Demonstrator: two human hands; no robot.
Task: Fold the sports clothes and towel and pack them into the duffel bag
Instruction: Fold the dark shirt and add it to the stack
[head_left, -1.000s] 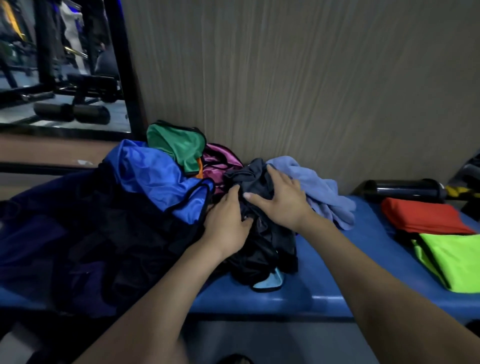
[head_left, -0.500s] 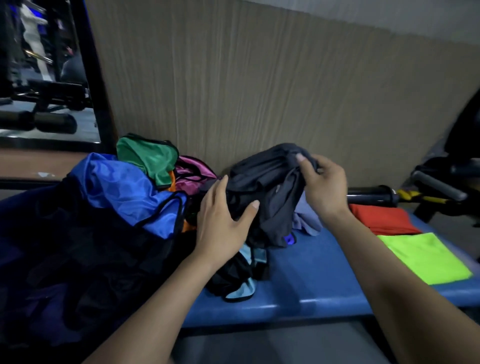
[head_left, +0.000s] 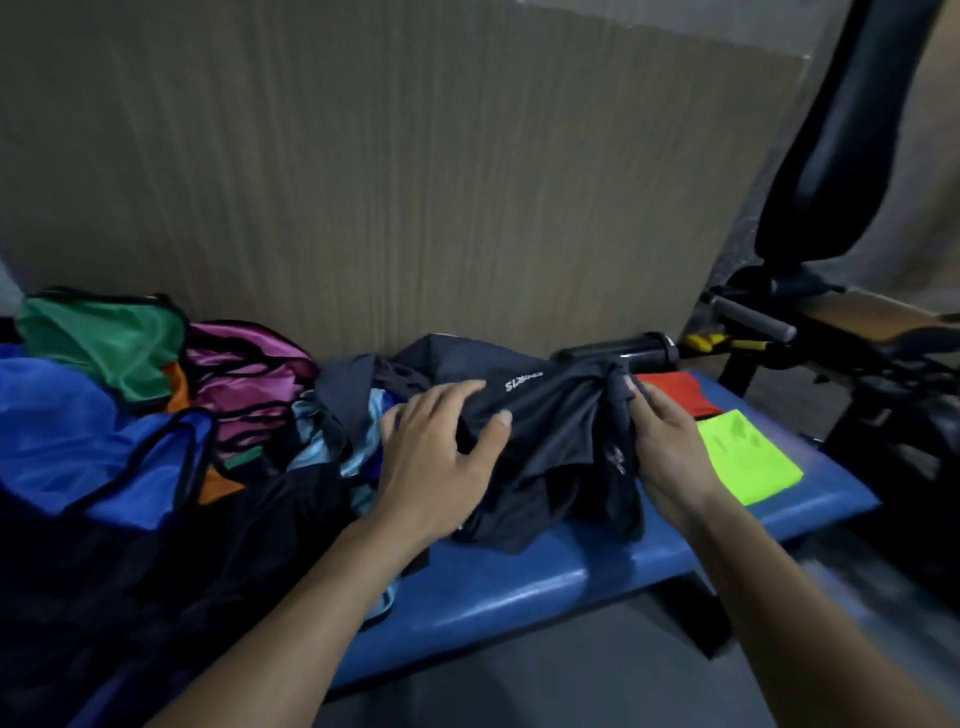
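Against the wood-grain wall, the blue counter (head_left: 519, 587) carried the unsorted pile. Since a moment earlier, I had drawn the dark garment (head_left: 540, 441) rightward out of the pile and lowered it toward the counter. My left hand (head_left: 441, 457) gripped its left part, thumb curled over the cloth; my right hand (head_left: 665, 447) pinched its bunched right edge. The garment remained crumpled, so folding had, in my judgement, not begun. Two folded items, red (head_left: 675, 392) and lime (head_left: 748, 457), lay beside it. I judged the dark mass at left to be the bag (head_left: 130, 597).
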